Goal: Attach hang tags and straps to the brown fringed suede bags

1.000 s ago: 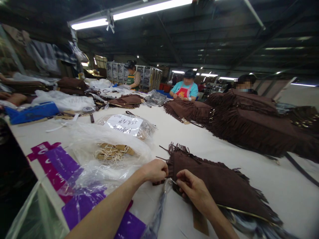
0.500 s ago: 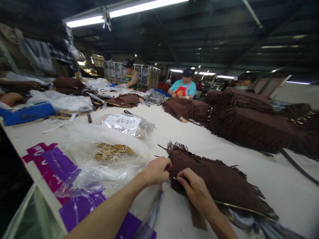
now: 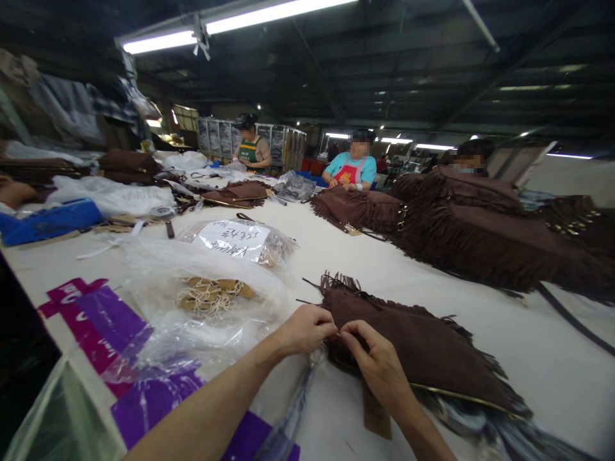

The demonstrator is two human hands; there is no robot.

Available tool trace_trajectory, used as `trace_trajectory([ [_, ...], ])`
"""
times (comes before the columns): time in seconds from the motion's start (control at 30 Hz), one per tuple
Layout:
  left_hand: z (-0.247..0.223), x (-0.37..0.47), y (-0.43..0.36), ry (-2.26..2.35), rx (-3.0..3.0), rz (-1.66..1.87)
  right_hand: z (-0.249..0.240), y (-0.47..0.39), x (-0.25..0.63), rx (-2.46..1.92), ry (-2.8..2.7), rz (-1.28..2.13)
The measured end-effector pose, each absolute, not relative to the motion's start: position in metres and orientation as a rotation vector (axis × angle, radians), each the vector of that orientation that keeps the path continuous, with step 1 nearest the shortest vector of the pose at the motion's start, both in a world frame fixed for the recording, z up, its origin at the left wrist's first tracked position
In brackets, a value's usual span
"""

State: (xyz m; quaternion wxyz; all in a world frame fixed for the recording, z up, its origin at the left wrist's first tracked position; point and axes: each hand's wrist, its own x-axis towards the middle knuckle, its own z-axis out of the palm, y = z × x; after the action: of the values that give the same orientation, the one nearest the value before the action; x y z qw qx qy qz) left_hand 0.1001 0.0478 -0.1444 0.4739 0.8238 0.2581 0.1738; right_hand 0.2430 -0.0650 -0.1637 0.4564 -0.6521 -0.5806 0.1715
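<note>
Where the fringed bag (image 3: 413,339) lies, right of centre in the lower half of the frame, the left hand (image 3: 307,330) and right hand (image 3: 379,362) meet fingertip to fingertip over its left end. Both sets of fingers are pinched; what they grip is too small to tell. A brown tag (image 3: 377,413) sits below the bag, at bottom centre-right, and an open plastic bag (image 3: 158,262) lies left of centre.

Bare white tabletop (image 3: 355,255) opens beyond the fringed brown bag (image 3: 408,339), hemmed by heaped bags (image 3: 485,237) rightward.
</note>
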Motion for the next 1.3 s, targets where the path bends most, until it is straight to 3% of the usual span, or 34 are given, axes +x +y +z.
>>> trace_trajectory([
  [0.37,-0.137,0.092,0.054,0.605,2.041,0.378,-0.168,-0.064,0.246,-1.634,-1.432,0.515],
  [0.63,-0.123,0.089,0.035,1.007,2.530,-0.073,-0.171,-0.066,0.251,-1.629,-1.451,0.457],
  [0.77,-0.125,0.095,0.030,0.954,2.604,-0.044,-0.168,-0.066,0.249,-1.625,-1.474,0.419],
  [1.3,-0.134,0.086,0.052,0.501,1.752,0.059,-0.168,-0.063,0.249,-1.638,-1.358,0.372],
])
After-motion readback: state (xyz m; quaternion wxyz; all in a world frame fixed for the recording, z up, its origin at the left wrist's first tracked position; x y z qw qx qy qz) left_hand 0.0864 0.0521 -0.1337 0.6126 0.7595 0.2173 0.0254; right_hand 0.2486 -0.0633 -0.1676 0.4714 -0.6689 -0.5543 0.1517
